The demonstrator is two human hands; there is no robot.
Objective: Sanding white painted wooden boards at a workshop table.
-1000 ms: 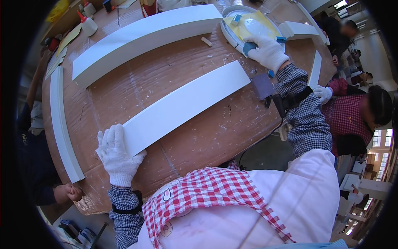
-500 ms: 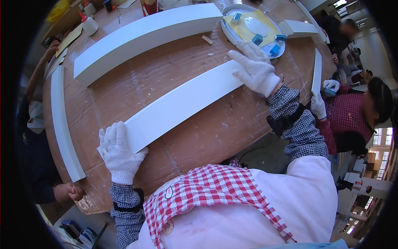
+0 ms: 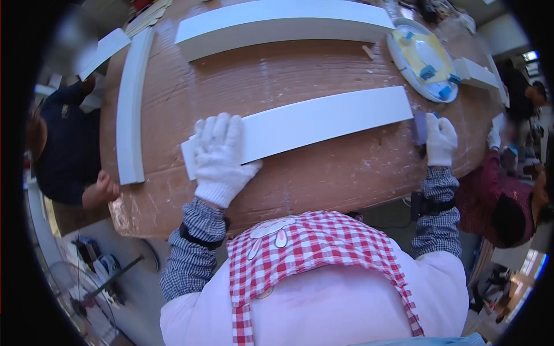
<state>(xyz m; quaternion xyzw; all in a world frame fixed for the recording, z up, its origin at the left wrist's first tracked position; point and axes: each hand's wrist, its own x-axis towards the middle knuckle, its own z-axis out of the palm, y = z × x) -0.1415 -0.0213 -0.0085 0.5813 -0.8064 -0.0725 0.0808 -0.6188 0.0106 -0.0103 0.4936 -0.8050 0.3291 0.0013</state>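
Observation:
A long white board lies slantwise before me on the brown-covered table. My left hand, in a white knitted glove, presses flat on its left end with fingers stretched out. Just beyond the board's right end, my gloved right hand is closed on a purple-grey sanding block. The block sits close against that end; whether it touches cannot be made out. The right fingertips are curled and partly hidden.
Another white board lies farther back and one at the left. A round white tray holds yellow paper and several blue blocks. At the left is another person's fist; at the right, a co-worker in dark red.
My right hand has left the board's right end and now grips the sanding block beside it. My left hand stays on the left end. The whole view has turned.

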